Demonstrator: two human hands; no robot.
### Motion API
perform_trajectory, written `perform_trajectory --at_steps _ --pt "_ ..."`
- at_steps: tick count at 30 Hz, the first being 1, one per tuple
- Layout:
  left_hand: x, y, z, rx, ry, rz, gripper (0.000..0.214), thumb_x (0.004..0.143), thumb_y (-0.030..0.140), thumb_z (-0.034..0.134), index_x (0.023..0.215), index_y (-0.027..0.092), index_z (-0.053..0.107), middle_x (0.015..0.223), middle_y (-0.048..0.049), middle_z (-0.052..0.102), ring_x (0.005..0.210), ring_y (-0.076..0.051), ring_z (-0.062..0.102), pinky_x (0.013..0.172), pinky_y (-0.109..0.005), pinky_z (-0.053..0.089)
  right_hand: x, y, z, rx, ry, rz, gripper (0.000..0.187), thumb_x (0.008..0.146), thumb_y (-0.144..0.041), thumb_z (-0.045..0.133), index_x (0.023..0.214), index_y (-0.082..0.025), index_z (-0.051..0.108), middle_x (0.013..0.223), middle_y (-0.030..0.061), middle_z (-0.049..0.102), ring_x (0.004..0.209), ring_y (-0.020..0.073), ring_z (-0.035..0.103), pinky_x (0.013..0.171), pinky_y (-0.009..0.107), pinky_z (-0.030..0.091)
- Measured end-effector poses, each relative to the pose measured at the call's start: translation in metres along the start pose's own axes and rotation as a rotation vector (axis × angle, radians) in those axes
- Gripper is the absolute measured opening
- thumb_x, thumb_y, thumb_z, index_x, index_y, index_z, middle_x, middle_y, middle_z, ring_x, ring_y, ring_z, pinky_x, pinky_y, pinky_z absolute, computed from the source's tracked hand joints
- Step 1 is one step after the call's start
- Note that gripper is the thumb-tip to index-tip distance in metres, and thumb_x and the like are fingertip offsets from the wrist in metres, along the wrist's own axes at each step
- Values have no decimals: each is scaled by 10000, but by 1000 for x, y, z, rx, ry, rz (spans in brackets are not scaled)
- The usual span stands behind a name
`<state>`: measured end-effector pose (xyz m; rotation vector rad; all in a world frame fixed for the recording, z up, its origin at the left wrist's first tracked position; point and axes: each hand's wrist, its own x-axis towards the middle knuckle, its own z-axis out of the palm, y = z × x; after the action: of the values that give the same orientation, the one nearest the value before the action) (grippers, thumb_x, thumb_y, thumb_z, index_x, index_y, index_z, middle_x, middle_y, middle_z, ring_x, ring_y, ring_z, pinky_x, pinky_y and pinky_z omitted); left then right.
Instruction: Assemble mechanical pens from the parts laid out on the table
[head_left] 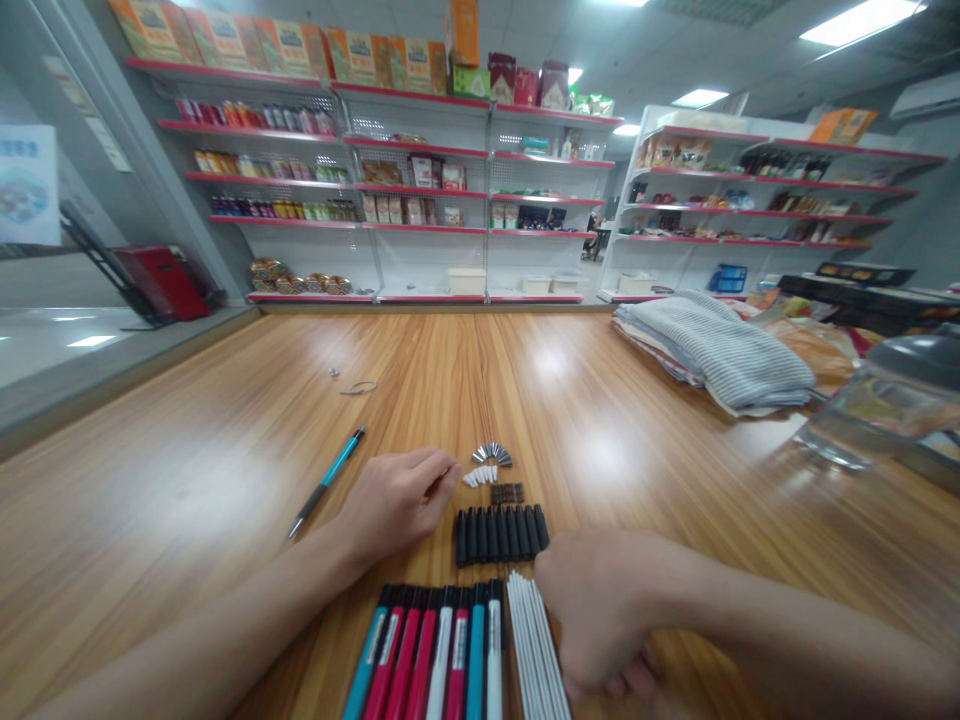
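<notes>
My left hand point(405, 495) rests on the table with its fingers curled in and nothing visible in them. It lies left of a row of black grips point(502, 535) and close to small white pieces point(481, 476), a fan of silver cone tips point(492, 455) and small dark brown pieces point(507, 493). My right hand point(600, 600) is closed in a fist beside a bundle of thin white refills point(536, 645); its palm side is hidden. Left of the refills, several pen barrels point(420, 655) in blue, red and white lie side by side. A whole blue-and-black pen point(328, 480) lies beyond my left forearm.
A thin ring-like loop point(360, 387) and a tiny metal piece point(334, 372) lie farther back. On the right are folded striped cloth point(712, 345) and a clear lidded jar point(885, 400). Stocked shelves point(420, 190) stand past the table's far edge.
</notes>
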<state>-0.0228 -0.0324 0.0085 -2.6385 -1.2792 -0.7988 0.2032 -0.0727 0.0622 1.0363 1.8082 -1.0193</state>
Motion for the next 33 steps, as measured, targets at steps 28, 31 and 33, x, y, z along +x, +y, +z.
perform_trajectory --at_steps 28,31,33 --pt "0 0 0 -3 34 20 169 900 221 458 805 179 591 715 -22 613 644 -129 569 603 -254 414 8 4 -16 65 -237 34 260 617 -131 360 497 -122 590 429 38 577 416 161 596 459 247 490" --pt "0 0 1 -10 39 9 176 901 225 460 809 177 601 710 -24 616 642 -131 572 604 -255 417 10 6 -16 75 -250 15 252 638 -148 376 499 -127 585 436 34 578 436 167 605 491 271 517" --pt "0 1 0 -34 33 -9 177 900 229 466 819 175 614 715 -25 620 653 -133 574 614 -258 419 12 9 -17 78 -259 -12 261 667 -163 383 507 -125 585 443 35 581 446 164 610 494 269 520"
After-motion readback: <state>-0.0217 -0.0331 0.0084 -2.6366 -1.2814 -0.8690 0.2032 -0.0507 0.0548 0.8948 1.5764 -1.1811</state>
